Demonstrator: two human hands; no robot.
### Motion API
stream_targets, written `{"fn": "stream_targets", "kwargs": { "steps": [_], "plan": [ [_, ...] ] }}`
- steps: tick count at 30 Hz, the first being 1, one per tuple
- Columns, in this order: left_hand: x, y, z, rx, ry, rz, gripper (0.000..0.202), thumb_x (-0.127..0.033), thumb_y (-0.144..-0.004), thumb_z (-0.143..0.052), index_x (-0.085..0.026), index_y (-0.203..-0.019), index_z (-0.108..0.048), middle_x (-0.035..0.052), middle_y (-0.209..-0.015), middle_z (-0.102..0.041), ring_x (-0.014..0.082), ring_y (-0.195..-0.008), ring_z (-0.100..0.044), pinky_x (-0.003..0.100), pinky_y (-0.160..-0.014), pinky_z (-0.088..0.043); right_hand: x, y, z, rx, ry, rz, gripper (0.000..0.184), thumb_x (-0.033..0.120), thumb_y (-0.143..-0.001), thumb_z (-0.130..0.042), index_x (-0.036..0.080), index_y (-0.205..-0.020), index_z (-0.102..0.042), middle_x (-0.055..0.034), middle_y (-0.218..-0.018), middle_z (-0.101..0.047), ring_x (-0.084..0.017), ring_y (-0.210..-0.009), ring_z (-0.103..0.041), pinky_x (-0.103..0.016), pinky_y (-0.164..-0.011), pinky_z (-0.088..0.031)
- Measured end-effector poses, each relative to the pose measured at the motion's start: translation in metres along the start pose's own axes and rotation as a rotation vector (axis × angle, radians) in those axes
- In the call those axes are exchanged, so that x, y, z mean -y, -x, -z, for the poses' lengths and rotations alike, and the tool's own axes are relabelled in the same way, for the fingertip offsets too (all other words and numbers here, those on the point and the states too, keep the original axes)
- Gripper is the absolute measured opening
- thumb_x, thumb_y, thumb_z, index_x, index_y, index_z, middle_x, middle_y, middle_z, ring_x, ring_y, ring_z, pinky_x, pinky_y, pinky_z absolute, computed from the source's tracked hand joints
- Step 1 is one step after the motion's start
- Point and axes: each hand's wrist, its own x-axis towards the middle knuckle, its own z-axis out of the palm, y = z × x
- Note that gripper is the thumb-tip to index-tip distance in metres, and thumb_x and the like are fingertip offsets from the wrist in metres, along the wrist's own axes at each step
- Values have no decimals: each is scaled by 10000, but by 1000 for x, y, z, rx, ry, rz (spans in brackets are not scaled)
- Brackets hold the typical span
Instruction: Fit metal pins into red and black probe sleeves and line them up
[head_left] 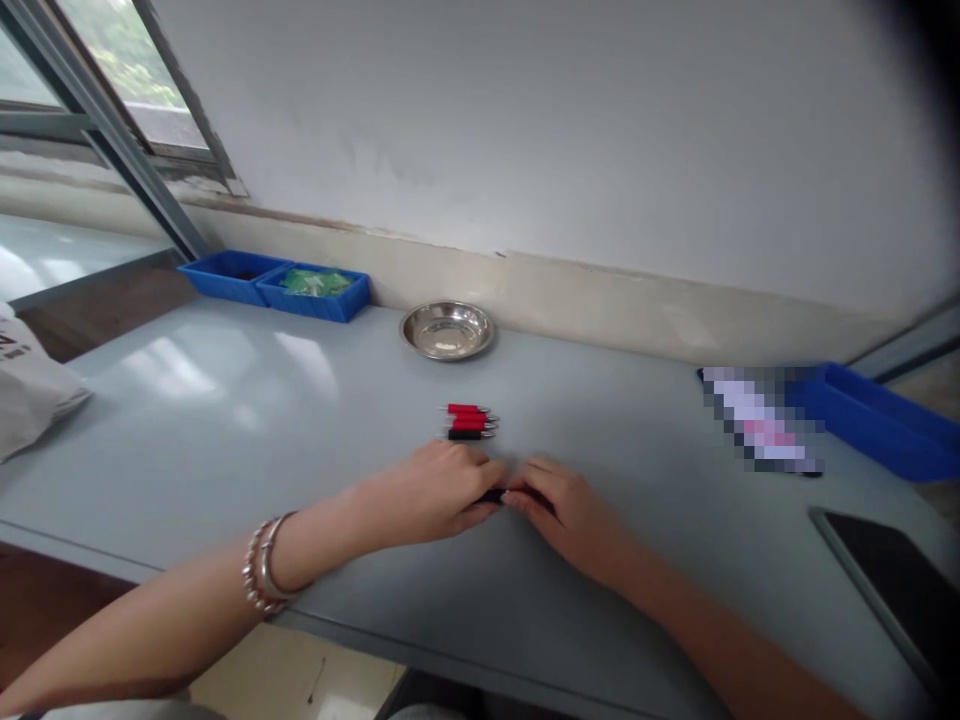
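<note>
While both bare forearms reach in over the near edge of the desk [225, 480], I notice a metal bangle [271, 560] and a beaded bracelet [250, 575] on the left wrist. Off to the right at this near end lies a dark flat panel [892, 580] with a pale edge. Between the two hands, low over the middle of the desk, is a slim black piece [493, 496], mostly covered by fingers. The left hand [450, 490] is curled nearly closed, thumb and fingers pinching it from one side; the right hand [562, 510] meets it from the other, thumb and fingertips drawn together on its end. Just beyond the left hand, some red pens [468, 422] lie side by side with a black pen [466, 435] nearest the knuckles, their silvery tips pointing right. Over at the far left sits a white bag [34, 390] with dark lettering, and well to the right a blurred-out oblong thing [761, 420] rests beside a blue bin [892, 430]. Farther back, a round steel dish [448, 332] stands near the wall [525, 130], and left of it two blue trays [319, 305] adjoin, the right one holding green packets [315, 282]. Behind them, greenery shows through a window [135, 60].
</note>
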Motion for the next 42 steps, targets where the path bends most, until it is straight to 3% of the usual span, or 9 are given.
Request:
{"fn": "stream_targets", "kwargs": {
  "steps": [13,18,23,28,31,35,38,42],
  "plan": [
    [11,-4,2,3,162,-184,207,-254,-936,-439,-198,-845,-616,26,-731,-650,171,-673,-585,275,-585,-383,3,2,3,-66,73,61,161,170,-837,-541,198,-686,-496,-18,-701,-581,-156,-661,-516,-281,-619,-395],
    [15,-9,-7,-113,210,-211,189,-257,-927,-462,-179,-909,-633,43,-796,-680,171,-725,-613,260,-618,-407,6,-2,17,59,7,-134,75,227,-810,-612,186,-757,-577,-14,-732,-613,-152,-687,-545,-265,-636,-389],
    [13,-11,-12,-214,224,-230,160,-255,-900,-510,-165,-927,-639,39,-807,-671,147,-702,-595,238,-613,-407,4,-5,28,216,-93,-178,253,265,-905,-435,184,-730,-597,-18,-714,-615,-145,-677,-540,-267,-637,-375],
    [9,-12,-18,-210,207,-219,151,-250,-901,-509,-162,-918,-631,27,-748,-646,136,-625,-569,238,-562,-380,4,-4,31,218,-90,-287,94,230,-794,-564,195,-710,-543,3,-693,-586,-135,-652,-513,-257,-594,-355],
    [8,-12,-21,-206,193,-203,190,-258,-927,-466,-163,-903,-628,27,-724,-637,142,-626,-573,241,-564,-379,4,-2,33,227,-120,-332,93,228,-747,-616,201,-752,-528,11,-711,-579,-129,-651,-505,-249,-579,-357],
    [9,-13,-21,-242,203,-178,237,-294,-949,-429,-157,-970,-621,42,-776,-654,151,-670,-591,241,-596,-398,5,0,38,278,-156,-313,147,351,-823,-562,204,-826,-551,17,-684,-556,-132,-629,-489,-262,-580,-354],
    [10,-13,-21,-258,195,-185,264,-313,-959,-406,-157,-985,-618,43,-772,-654,156,-674,-595,245,-599,-399,6,0,41,280,-102,-283,213,297,-876,-461,195,-695,-511,11,-652,-539,-126,-615,-474,-270,-589,-336],
    [9,-13,-23,-230,191,-171,291,-331,-966,-383,-159,-944,-617,36,-721,-636,150,-630,-578,243,-574,-390,5,1,38,235,-58,-298,112,253,-807,-548,202,-726,-490,14,-687,-550,-129,-643,-480,-262,-583,-329]
  ]
}}
